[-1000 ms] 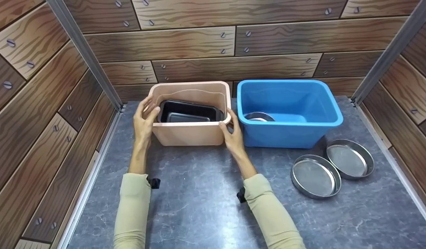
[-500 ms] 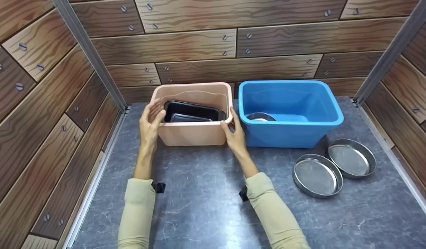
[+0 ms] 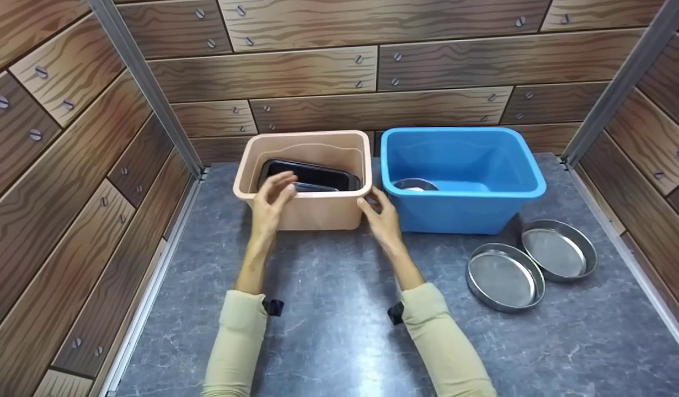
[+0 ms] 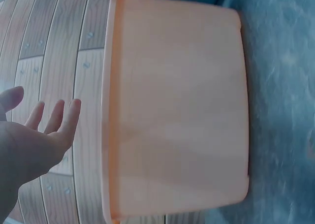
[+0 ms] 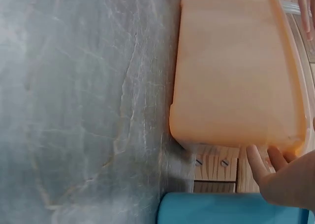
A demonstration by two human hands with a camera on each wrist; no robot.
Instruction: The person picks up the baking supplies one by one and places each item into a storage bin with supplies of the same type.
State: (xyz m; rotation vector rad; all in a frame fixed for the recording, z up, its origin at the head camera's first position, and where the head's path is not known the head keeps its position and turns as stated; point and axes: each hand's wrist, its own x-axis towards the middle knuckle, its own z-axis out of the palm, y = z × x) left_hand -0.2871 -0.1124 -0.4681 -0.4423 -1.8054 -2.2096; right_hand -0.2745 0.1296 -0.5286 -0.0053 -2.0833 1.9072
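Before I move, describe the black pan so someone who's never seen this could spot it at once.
Start at the plank-patterned back wall; in front of it, left of the blue bin, stands the peach bin. Inside lies the black pan, partly covered in the head view by the left hand. It is black and rectangular, unlike the round, grey metal pans.

No legible text, label, brand, number or sign in any view (wrist cameras included).
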